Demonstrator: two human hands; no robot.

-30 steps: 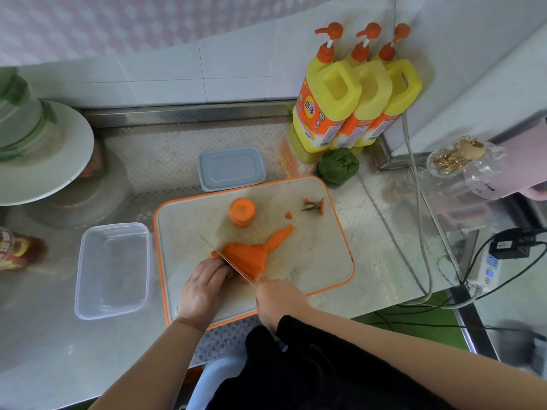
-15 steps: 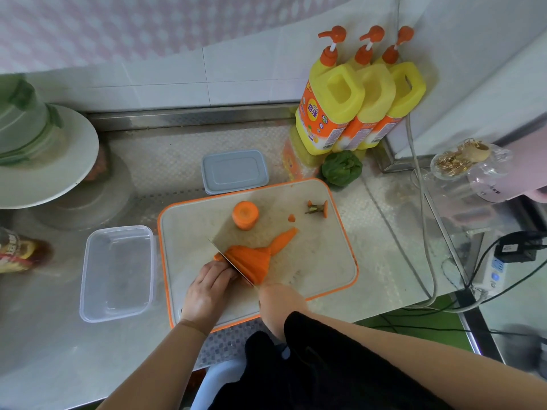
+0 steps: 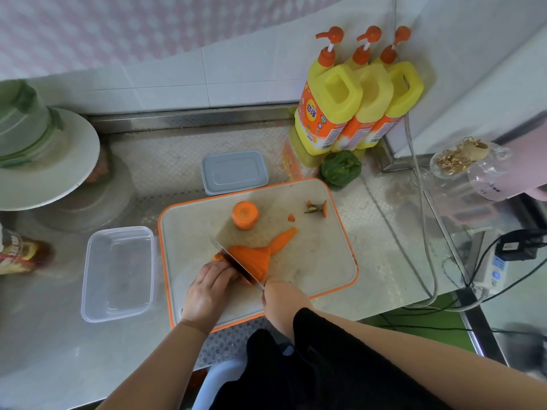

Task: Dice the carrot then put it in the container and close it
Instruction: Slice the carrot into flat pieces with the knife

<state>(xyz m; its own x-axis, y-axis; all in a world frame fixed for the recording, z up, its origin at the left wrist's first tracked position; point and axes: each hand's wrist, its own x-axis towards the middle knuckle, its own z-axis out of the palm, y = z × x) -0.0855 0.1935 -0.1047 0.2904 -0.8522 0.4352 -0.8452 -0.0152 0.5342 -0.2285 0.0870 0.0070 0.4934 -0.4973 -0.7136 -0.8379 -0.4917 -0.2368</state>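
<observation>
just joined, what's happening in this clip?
A person is slicing a carrot on the cutting board. The right hand grips the knife, its blade down in the carrot; the left hand holds the carrot's end steady. Cut slices fan out beside the blade, and a carrot chunk stands further back. The clear container left of the board holds nothing yet; its lid lies apart behind the board.
</observation>
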